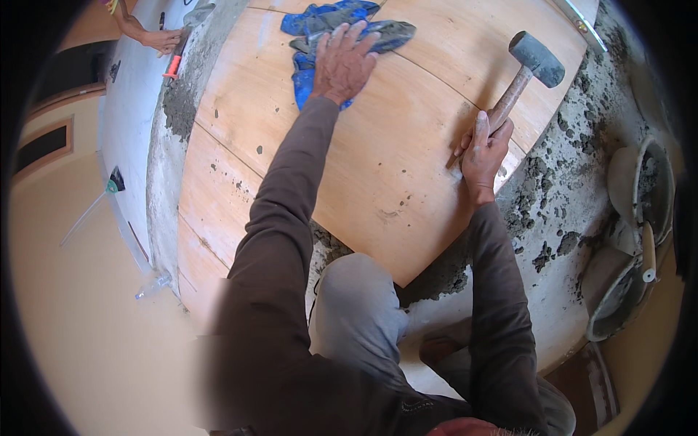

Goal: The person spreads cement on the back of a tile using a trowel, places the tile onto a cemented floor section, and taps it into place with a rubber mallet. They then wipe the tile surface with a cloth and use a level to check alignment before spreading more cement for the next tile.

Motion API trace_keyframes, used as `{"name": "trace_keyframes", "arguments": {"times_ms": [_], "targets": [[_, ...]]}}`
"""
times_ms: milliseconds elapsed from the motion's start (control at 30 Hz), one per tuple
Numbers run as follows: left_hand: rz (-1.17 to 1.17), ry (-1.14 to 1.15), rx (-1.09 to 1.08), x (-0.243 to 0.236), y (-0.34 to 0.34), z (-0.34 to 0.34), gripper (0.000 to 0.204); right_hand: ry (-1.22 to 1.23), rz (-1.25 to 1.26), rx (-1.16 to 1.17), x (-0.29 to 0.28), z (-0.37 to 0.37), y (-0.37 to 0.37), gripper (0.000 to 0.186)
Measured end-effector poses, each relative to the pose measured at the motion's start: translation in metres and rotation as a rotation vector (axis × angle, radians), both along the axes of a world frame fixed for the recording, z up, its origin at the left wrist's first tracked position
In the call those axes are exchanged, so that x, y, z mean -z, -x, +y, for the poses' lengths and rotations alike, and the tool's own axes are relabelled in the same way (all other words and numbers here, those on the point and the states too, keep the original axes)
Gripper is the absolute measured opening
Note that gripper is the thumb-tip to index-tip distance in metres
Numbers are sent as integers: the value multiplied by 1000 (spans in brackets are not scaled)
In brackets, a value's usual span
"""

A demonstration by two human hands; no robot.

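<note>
My left hand (pixel 342 65) lies with fingers spread on a crumpled blue and grey cloth (pixel 305 80), which rests on large wood-coloured tiles (pixel 371 167) speckled with mortar. On the right, my right hand (pixel 481 156) is closed round the wooden handle of a rubber mallet (pixel 536 59); its dark head hangs over the tiles toward the upper right. My knee shows at the lower middle, by a tile corner.
Another person's hand (pixel 160 40) reaches in at upper left near an orange spool (pixel 171 67). Mortar lumps (pixel 552 182) edge the tiles on the right, beside buckets (pixel 611 305). A metal straightedge (pixel 585 29) lies top right, a plastic bottle (pixel 149 289) at left.
</note>
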State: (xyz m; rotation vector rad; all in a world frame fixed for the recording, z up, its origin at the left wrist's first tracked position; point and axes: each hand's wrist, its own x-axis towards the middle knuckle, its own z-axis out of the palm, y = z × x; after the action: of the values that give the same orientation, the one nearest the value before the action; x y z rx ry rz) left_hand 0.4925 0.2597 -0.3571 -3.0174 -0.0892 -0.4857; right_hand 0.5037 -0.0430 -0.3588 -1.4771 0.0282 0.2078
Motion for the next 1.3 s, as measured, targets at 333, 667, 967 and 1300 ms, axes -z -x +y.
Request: {"name": "trace_keyframes", "arguments": {"times_ms": [333,667,967,1300], "targets": [[165,-15,-575,-20,283,133,33,27,12,6,1,1,-1,31],[125,389,-38,-72,145,-40,46,126,-39,17,-1,2,-1,33],[201,107,-386,-6,293,-39,44,33,-98,-9,14,-1,-2,30],[-46,110,-1315,-22,486,200,33,85,-215,-27,24,-3,-3,34]]}}
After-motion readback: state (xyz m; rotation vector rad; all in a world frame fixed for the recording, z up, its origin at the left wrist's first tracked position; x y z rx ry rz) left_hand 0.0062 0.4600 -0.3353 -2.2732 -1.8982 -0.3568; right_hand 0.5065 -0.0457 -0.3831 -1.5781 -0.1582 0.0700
